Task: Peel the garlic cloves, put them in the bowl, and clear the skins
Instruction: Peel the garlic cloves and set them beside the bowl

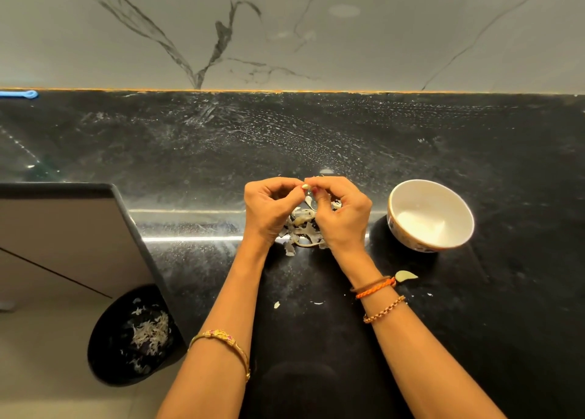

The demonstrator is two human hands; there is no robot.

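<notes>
1. Pinching one garlic clove (305, 186) between curled fingertips, the left hand (269, 211) and right hand (342, 211) meet above the black counter (348, 140).
2. Directly beneath the hands lies a heap of papery skins (300, 231).
3. A white bowl (430, 216) stands just right of the right hand; another clove (406, 276) lies beside the right wrist.
4. Below the left forearm, off the counter's edge, a black bin (133, 336) holds skins.

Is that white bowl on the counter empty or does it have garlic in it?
Cannot tell: the bowl stands upright, but its glaring white inside hides any cloves.
</notes>
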